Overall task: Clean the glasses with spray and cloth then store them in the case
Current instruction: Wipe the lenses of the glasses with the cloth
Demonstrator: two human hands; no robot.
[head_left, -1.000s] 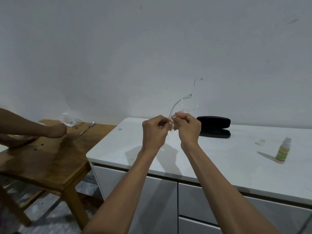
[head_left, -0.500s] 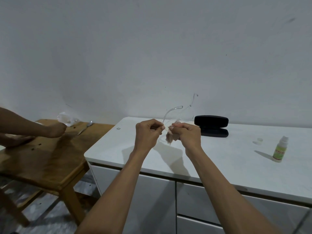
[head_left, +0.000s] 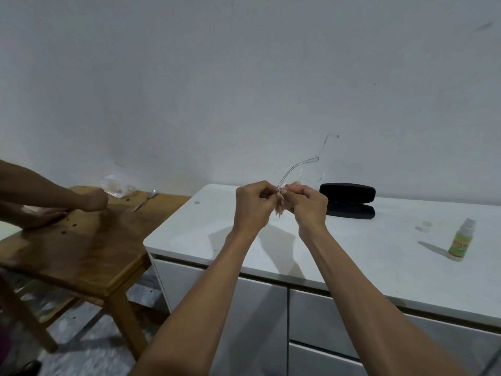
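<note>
Glasses (head_left: 301, 170) with clear rims are held up over the white counter (head_left: 352, 240); left hand (head_left: 253, 206) and right hand (head_left: 310, 204) pinch them with a small cloth (head_left: 279, 208).

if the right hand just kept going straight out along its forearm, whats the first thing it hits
Probably the black glasses case, lying just beyond the right hand on the white cabinet top. Depth is unclear from this one view, so the hand might pass above it and reach the wall.
</note>
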